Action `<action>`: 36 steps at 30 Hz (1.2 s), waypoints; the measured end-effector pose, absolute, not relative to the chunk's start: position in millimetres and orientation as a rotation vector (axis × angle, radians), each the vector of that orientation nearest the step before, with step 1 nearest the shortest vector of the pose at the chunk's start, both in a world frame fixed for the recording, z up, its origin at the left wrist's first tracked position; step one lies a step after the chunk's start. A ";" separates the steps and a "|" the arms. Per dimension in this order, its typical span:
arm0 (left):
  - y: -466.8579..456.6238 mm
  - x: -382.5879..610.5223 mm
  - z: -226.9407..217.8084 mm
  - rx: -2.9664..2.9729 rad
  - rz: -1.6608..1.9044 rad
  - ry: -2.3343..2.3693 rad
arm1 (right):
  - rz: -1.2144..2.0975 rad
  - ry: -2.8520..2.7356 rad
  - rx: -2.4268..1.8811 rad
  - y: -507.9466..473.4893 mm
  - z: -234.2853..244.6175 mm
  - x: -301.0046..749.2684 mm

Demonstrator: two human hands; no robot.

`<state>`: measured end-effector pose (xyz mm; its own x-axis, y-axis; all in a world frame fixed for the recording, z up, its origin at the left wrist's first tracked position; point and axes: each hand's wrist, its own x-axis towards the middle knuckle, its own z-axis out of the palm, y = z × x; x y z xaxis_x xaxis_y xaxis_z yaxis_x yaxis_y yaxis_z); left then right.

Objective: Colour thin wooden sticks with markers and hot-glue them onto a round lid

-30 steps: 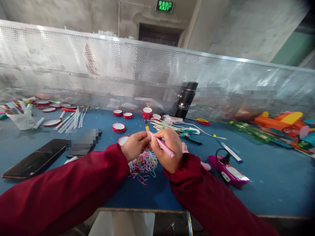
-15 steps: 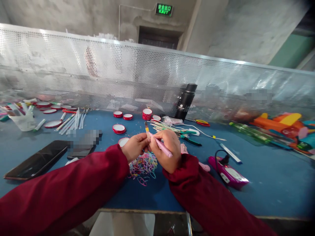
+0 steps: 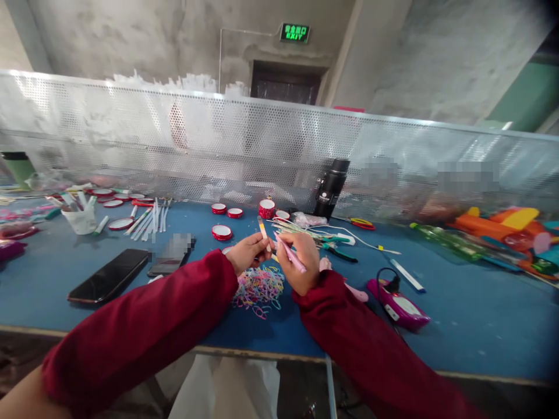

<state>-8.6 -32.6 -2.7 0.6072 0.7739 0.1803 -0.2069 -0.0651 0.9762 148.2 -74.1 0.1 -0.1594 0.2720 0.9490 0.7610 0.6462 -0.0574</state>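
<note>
My left hand [image 3: 248, 252] pinches the lower end of a thin yellow stick [image 3: 262, 227] that points up and away. Beside it, my right hand [image 3: 298, 262] is closed round a pink pen-shaped tool [image 3: 289, 254] whose tip meets the stick near my left fingers. Both hands hover just above a heap of small coloured rubber bands [image 3: 258, 287] on the blue table [image 3: 471, 314]. Dark red sleeves cover both of my arms.
Red-rimmed lids [image 3: 222, 232] and loose sticks lie behind the hands, near a black flask [image 3: 331, 186] and pliers [image 3: 338, 251]. Two phones [image 3: 109, 283] lie at the left. A magenta device with a cable [image 3: 398, 295] sits at the right. A perforated metal screen [image 3: 174, 139] backs the table.
The view has pulled back and tilted, so the table's front edge and more of the left side show. My hands keep the same grip on the stick and the pink tool.
</note>
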 end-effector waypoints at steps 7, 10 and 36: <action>-26.8 -7.7 -8.2 1.408 0.862 0.575 | -0.406 -1.724 -0.864 -74.8 6.3 141.6; -21.9 -8.1 -11.3 1.397 0.851 0.567 | -0.104 -1.622 -0.922 -67.5 11.0 131.6; -2.4 -13.6 -17.2 1.487 0.936 0.641 | -0.156 -1.570 -0.995 -46.2 -9.8 117.6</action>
